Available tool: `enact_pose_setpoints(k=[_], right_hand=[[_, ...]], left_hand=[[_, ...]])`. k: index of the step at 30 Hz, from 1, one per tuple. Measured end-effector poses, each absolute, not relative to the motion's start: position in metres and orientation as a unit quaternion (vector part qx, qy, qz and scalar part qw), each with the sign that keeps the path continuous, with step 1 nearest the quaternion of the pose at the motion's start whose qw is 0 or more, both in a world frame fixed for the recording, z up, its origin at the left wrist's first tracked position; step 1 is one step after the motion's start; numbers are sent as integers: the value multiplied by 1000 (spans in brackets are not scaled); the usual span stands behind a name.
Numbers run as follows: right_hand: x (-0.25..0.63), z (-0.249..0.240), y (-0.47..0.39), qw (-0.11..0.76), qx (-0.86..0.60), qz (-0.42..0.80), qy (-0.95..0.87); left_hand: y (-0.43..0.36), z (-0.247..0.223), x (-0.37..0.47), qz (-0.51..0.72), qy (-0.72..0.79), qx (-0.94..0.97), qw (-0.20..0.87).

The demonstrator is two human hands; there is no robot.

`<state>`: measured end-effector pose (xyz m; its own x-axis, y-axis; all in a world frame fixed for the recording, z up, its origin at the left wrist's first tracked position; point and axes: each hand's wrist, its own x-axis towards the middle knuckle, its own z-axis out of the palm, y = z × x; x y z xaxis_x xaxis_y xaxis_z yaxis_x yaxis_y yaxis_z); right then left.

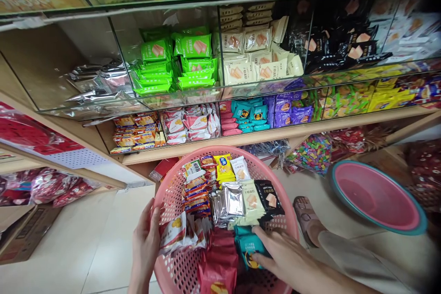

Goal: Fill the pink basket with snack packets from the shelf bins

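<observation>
A round pink plastic basket (291, 193) holds rows of wrapped snacks. My left hand (147, 234) is at the basket's left rim, fingers apart, beside white-and-red packets (177, 234). Over the teal packets (251, 248) at the lower right lies my right hand (275, 250), thumb and fingers around their edge. Dark red packets (218, 264) stand left of the teal ones. Silver packets (233, 200), cream packets (252, 200) and a black packet (270, 195) fill the middle and right. Near the far rim are a yellow packet (224, 168) and a white one (240, 168).
Glass-fronted shelves with green packets (195, 48), cream packets and other snacks span the front. A pink and teal basin (379, 197) sits on the floor at right, near a sandaled foot (306, 218). A cardboard box (29, 229) is at left.
</observation>
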<state>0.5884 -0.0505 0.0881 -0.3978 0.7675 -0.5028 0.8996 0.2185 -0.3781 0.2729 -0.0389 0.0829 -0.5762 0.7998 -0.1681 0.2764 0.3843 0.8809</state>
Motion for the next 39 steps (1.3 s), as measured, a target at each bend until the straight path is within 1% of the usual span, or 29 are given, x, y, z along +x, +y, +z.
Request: enact_pose_setpoints(k=[3,5,10,15,18,20,22,25,28,30,31,33,35,39], right_hand=[[588,95,-45,84,520,-370,765],[586,100,-41,91,516,-382,761],[584,101,-35,140,511,-349,773],[584,97,-36,127,499,-359,778],[588,112,-31,124,497,-351,784],[596,132,-20,107,491,-350,791],[607,155,2,69,486,-366,791],[627,178,56,-33,495,-375,783],[642,178,128,-166,518,-290,788],[646,169,173,-245,525,-187,793],[646,164,193,-261,530,-133,796],[641,155,222,-258,536,-43,803],[633,148,240,-233,534,25,812],[616,139,250,-215,513,91,826]], left_hand=[[-39,83,273,431,778,350,295],[-39,83,273,429,779,354,289],[-39,84,274,426,781,352,291],[-39,81,272,426,783,349,290],[-39,76,268,418,787,349,291],[-38,73,265,413,790,349,290],[-37,72,263,410,794,343,289],[-35,71,261,407,798,337,289],[-34,71,260,404,800,337,289],[-34,69,260,407,798,337,289],[-35,68,260,410,797,338,287],[-36,66,260,419,795,339,277],[-36,64,258,425,795,340,267],[-35,58,252,428,792,340,273]])
